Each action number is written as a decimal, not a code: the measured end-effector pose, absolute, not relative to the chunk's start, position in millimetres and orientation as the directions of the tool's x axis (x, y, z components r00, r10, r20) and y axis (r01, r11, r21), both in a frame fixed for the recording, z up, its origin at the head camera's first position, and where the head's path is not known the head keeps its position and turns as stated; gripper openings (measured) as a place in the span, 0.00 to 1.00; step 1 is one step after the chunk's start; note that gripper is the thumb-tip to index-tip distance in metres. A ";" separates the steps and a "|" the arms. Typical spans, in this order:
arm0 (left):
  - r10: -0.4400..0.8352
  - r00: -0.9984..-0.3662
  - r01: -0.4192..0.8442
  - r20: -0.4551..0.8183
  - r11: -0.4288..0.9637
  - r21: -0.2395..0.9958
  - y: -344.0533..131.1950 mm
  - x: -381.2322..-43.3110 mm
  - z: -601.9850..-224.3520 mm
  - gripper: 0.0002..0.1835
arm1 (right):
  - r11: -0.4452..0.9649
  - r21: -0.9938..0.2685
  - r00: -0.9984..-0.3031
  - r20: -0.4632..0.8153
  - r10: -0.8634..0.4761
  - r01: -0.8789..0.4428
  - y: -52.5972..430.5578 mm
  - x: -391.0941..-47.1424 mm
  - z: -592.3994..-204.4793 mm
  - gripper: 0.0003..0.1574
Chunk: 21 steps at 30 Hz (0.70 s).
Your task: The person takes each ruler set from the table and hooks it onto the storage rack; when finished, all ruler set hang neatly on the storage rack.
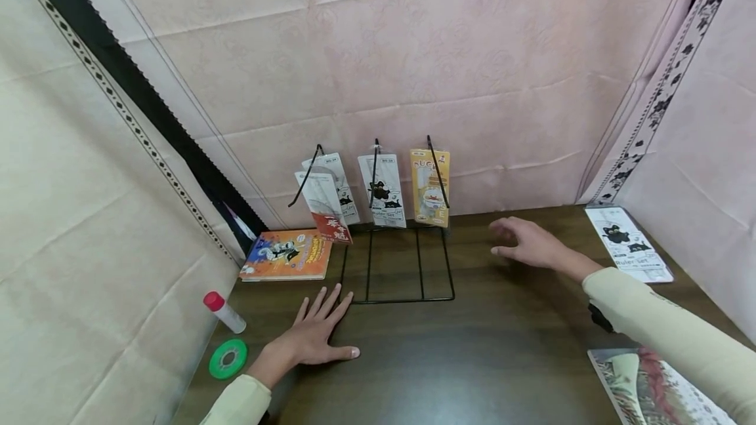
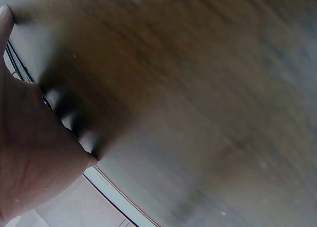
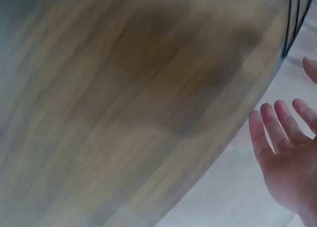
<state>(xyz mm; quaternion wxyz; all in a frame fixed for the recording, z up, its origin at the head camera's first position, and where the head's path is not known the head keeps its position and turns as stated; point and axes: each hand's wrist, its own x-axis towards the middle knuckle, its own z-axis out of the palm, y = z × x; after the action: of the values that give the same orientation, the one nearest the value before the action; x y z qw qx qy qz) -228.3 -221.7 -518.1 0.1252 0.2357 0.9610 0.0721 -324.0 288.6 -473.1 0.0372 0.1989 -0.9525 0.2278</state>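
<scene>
My left hand (image 1: 315, 336) rests on the table with spread fingers, just short of the front left corner of a black wire rack (image 1: 394, 300). Over the table to the right of the rack is my right hand (image 1: 525, 241), its fingers loosely bent and holding nothing. Three prongs of the rack carry packaged items. On the left prong hang a red-and-white packet (image 1: 326, 208) and a white packet behind it. A white ruler-set packet (image 1: 384, 192) hangs in the middle and a yellow packet (image 1: 430, 189) on the right. Another ruler-set packet (image 1: 629, 244) lies beyond my right forearm.
An orange book (image 1: 289, 254) lies left of the rack, partly behind the red-and-white packet. Nearer are a red-capped glue stick (image 1: 226, 313) and a green tape roll (image 1: 228, 358). A picture-covered booklet (image 1: 644, 385) lies at the front right. Pale cloth walls (image 1: 413, 71) enclose the table.
</scene>
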 end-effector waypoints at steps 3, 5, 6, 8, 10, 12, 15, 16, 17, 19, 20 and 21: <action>0.473 -0.857 0.436 -0.204 0.877 0.205 -221.2 -227.8 -516.9 0.58 | 0.864 -0.373 -0.940 0.133 -0.313 -0.340 308.3 -328.8 -472.9 0.43; 0.472 -0.858 0.435 -0.204 0.877 0.202 -220.9 -227.2 -516.3 0.58 | 0.888 -0.351 -0.954 0.108 -0.278 -0.299 321.0 -330.9 -473.0 0.45; 0.471 -0.858 0.435 -0.205 0.878 0.200 -220.6 -226.8 -516.1 0.58 | 0.898 -0.340 -0.960 0.098 -0.263 -0.280 327.4 -331.8 -473.8 0.45; 0.472 -0.858 0.437 -0.204 0.878 0.196 -220.3 -226.6 -516.4 0.58 | 0.911 -0.329 -0.968 0.084 -0.235 -0.249 339.7 -332.9 -474.9 0.47; 0.473 -0.858 0.439 -0.201 0.878 0.192 -220.4 -226.6 -516.8 0.58 | 0.918 -0.329 -0.975 0.077 -0.207 -0.221 350.9 -333.7 -476.6 0.50; 0.474 -0.858 0.441 -0.198 0.877 0.188 -220.7 -226.6 -517.0 0.58 | 0.922 -0.328 -0.978 0.084 -0.190 -0.207 361.1 -334.0 -478.2 0.53; 0.473 -0.858 0.442 -0.198 0.878 0.185 -221.2 -227.0 -517.3 0.59 | 0.918 -0.342 -0.979 0.103 -0.175 -0.200 377.2 -334.0 -479.7 0.56; 0.474 -0.858 0.442 -0.199 0.878 0.184 -221.3 -227.1 -517.3 0.59 | 0.919 -0.340 -0.979 0.118 -0.166 -0.197 382.4 -333.4 -479.6 0.54; 0.474 -0.858 0.442 -0.199 0.878 0.186 -221.5 -227.5 -517.4 0.59 | 0.920 -0.342 -0.980 0.128 -0.156 -0.191 387.4 -332.5 -479.3 0.52; 0.474 -0.858 0.440 -0.201 0.877 0.192 -221.8 -227.8 -517.4 0.58 | 0.923 -0.343 -0.980 0.147 -0.133 -0.177 396.7 -330.4 -478.6 0.48; 0.473 -0.857 0.439 -0.203 0.878 0.193 -222.0 -227.7 -517.4 0.58 | 0.926 -0.339 -0.980 0.157 -0.118 -0.166 400.7 -329.1 -478.2 0.46; 0.473 -0.857 0.437 -0.204 0.878 0.195 -222.4 -227.4 -517.3 0.58 | 0.930 -0.333 -0.981 0.163 -0.107 -0.157 404.5 -328.1 -477.7 0.45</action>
<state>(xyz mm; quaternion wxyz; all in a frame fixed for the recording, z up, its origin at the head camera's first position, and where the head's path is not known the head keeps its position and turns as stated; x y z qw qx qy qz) -227.4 -222.4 -517.3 0.1236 0.2368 0.9610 0.0712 -328.1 404.5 -477.7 0.0714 0.0672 -0.9797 0.1749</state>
